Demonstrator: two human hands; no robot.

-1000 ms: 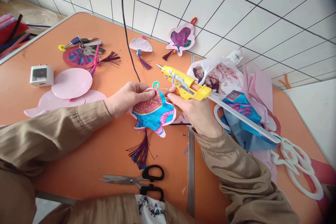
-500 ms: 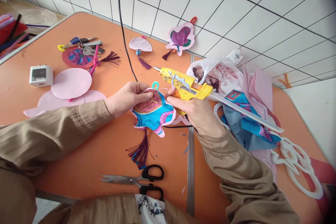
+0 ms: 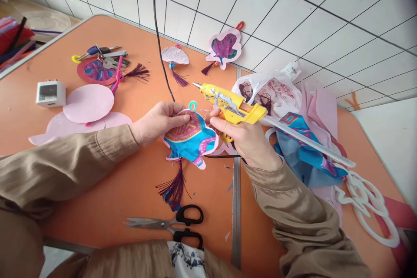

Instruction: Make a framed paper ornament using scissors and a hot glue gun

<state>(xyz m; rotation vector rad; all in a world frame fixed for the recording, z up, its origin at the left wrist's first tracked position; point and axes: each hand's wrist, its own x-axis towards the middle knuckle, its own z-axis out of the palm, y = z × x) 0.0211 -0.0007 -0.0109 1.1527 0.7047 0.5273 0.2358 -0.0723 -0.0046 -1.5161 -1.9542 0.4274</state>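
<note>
Between thumb and fingers, my left hand [image 3: 163,122] pinches a blue fabric ornament [image 3: 190,141] with pink edging, a turquoise loop at the top and a dark purple tassel [image 3: 176,182] hanging below. My right hand [image 3: 249,139] is wrapped round a yellow hot glue gun [image 3: 233,104], its nozzle pointing up and left, apart from the ornament. A white glue stick [image 3: 312,141] juts from the gun's rear. Black-handled scissors [image 3: 166,224] lie with blades parted on the orange table [image 3: 107,208] near my body.
A charger [image 3: 51,93], pink felt ovals [image 3: 88,103] and keys [image 3: 109,61] lie at left. Two tasselled ornaments, one white [image 3: 175,55] and one purple [image 3: 224,47], are near the tiled wall. A plastic bag [image 3: 283,91], fabric scraps [image 3: 296,156] and white cut-outs [image 3: 371,204] crowd the right. A black cord [image 3: 158,30] hangs behind.
The glue gun has shifted slightly to the right with my right hand, and the black cord has swung slightly right. My left hand and the ornament stay nearly still.
</note>
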